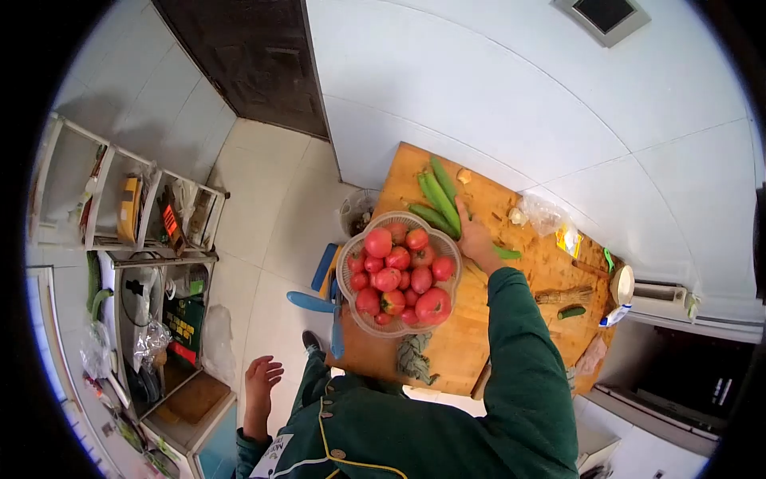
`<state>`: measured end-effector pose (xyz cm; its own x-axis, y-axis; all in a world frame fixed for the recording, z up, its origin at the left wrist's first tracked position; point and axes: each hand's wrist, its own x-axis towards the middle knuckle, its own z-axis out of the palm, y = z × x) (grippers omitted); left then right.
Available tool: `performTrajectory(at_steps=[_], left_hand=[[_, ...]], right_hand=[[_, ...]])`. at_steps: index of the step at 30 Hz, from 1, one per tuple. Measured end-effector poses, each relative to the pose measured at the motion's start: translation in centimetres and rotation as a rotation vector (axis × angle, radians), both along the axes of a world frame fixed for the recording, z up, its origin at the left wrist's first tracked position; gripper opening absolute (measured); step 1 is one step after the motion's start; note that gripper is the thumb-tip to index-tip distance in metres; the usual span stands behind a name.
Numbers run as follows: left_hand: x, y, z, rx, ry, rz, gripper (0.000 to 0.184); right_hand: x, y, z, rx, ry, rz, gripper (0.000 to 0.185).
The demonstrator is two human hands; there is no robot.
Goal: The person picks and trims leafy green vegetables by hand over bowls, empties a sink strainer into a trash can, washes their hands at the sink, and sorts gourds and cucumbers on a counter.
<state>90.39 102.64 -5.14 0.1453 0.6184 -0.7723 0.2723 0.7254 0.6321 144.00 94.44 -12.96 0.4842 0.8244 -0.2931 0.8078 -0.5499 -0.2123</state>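
Note:
My right hand (476,242) reaches across the wooden table, its index finger stretched out against a group of long green vegetables (439,195). They look like cucumbers or long peppers. The other fingers are partly hidden, and no firm grip shows. A green tip (507,253) sticks out on the other side of this hand. Just left of the vegetables stands a clear scalloped plastic basket (345,295) heaped with red tomatoes (388,279). Low on the left, away from the table, my left hand (262,382) hangs in the air with fingers apart, holding nothing.
On the wooden table (463,351) lie a grey cloth (415,359), a straw brush (565,295), a short cucumber piece (571,311) and a plastic bag (542,214). A blue stool (313,302) stands by its left edge. Shelves (120,199) line the left wall.

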Motion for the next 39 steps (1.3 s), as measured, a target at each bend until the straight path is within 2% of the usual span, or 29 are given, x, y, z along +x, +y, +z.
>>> performTrajectory(at_steps=[3,5,6,8,12,13,14,16,18,20,21,23,24,26,27,29,30,31,32,34,35,36,37,39], left_hand=[[0.2,0.5,0.5,0.0,0.002,-0.003,0.029],[0.7,1.0,1.1,0.009,-0.008,-0.03,0.028],[0.6,1.2,0.8,-0.013,-0.011,-0.021,0.029],[1.5,1.6,1.5,0.018,-0.03,-0.043,0.028],[2.9,2.2,2.2,0.04,-0.112,-0.06,0.028],[3.2,2.5,2.3,0.024,-0.11,-0.086,0.029],[3.6,2.6,2.5,0.02,-0.11,-0.082,0.029],[4.1,2.8,3.2,0.042,-0.145,-0.09,0.029],[4.9,3.2,4.8,0.079,-0.197,-0.062,0.028],[6.8,3.8,9.0,0.35,-0.381,-0.254,0.032],[7.3,4.2,10.7,0.352,-0.382,-0.251,0.032],[8.1,4.5,13.6,0.277,-0.792,-0.468,0.039],[8.9,4.6,14.9,0.236,-0.828,-0.556,0.044],[10.5,4.0,16.4,0.159,-0.852,-0.737,0.062],[11.7,3.4,16.7,0.18,-0.878,-0.825,0.077],[13.6,1.9,18.0,0.502,-0.864,-0.918,0.092],[13.7,0.9,18.1,0.533,-0.848,-0.881,0.092],[13.5,0.1,17.9,0.564,-0.909,-0.723,0.093],[12.3,0.4,18.3,0.528,-0.88,-0.596,0.09],[9.7,1.6,19.2,0.387,-0.754,-0.366,0.083],[8.1,2.4,18.7,0.325,-0.799,-0.124,0.069],[6.3,3.5,18.4,0.377,-0.777,-0.071,0.069],[4.1,4.6,18.3,0.357,-0.778,0.062,0.058],[-0.7,6.6,17.8,0.393,-0.767,0.24,0.045]], right_hand=[[-0.4,-2.7,-1.2,0.081,-0.055,-0.115,0.103],[-1.0,-4.7,-0.5,0.063,0.073,-0.286,0.107],[-0.8,-5.7,-0.5,0.048,0.078,-0.287,0.107],[0.0,-7.1,-0.2,0.237,0.295,-0.288,0.106],[-0.5,-9.4,3.7,0.245,0.473,-0.406,0.1],[-0.8,-10.5,3.7,0.423,0.668,-0.37,0.09],[-1.2,-11.9,3.9,0.417,0.668,-0.368,0.09],[-3.5,-13.3,7.7,0.354,1.014,-0.721,0.075],[-6.1,-14.3,11.8,0.369,1.032,-0.853,0.066],[-8.8,-16.5,14.2,0.521,1.15,-1.03,0.062],[-10.1,-17.1,15.6,0.52,1.149,-1.026,0.062],[-12.6,-17.4,18.8,0.713,1.432,-1.021,0.063],[-13.7,-16.5,20.8,0.71,1.434,-1.015,0.063],[-16.0,-13.6,24.7,0.784,1.361,-0.609,0.07],[-17.0,-12.5,26.0,0.782,1.36,-0.592,0.07],[-19.0,-10.0,27.7,0.605,1.234,-0.262,0.075],[-20.2,-8.8,27.3,0.571,1.103,-0.093,0.076],[-21.4,-5.9,28.2,0.338,1.118,0.145,0.082],[-25.1,-2.5,30.0,0.453,1.097,0.064,0.077],[-29.7,2.1,28.6,0.364,1.026,0.203,0.098],[-31.9,4.5,27.7,0.352,1.045,0.286,0.098],[-33.8,6.7,26.5,0.316,1.183,0.283,0.098],[-36.2,8.8,25.6,0.27,1.312,0.274,0.098],[-41.3,12.0,24.6,0.265,1.332,0.402,0.094]])
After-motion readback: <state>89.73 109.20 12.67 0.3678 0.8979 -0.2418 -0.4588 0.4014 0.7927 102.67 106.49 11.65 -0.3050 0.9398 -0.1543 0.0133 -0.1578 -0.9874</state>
